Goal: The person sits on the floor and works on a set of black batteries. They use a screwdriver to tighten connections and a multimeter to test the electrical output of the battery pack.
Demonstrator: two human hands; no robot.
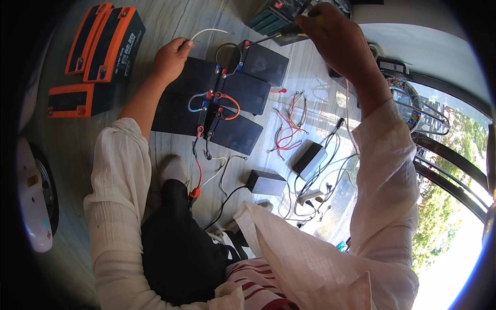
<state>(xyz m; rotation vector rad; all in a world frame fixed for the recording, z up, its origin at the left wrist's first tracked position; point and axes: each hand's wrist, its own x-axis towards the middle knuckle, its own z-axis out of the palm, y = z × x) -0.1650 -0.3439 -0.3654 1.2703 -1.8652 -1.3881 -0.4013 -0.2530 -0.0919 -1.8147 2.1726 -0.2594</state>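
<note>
My left hand (171, 60) pinches a short white wire (213, 30) with a ring lug at its free end. My right hand (330, 41) is closed round the handle of a screwdriver (274, 37). Its shaft slants down to the red terminal of a black battery (263, 64). More black batteries (245, 93) lie side by side below it, with another dark block (175, 113) along their left. Short jumper cables link their terminals: a black loop (219, 51), a blue one (191, 106) and an orange one (238, 108). A red lead (199, 170) runs down to a red connector (195, 193).
Orange-and-black batteries (111, 46) stand at the far left. Loose lugged wires (289, 129), two black power adapters (310, 157) (266, 182) and tangled cords lie right of centre. A pink-white object (33, 201) is at the left edge. My shoe (174, 169) is near the batteries.
</note>
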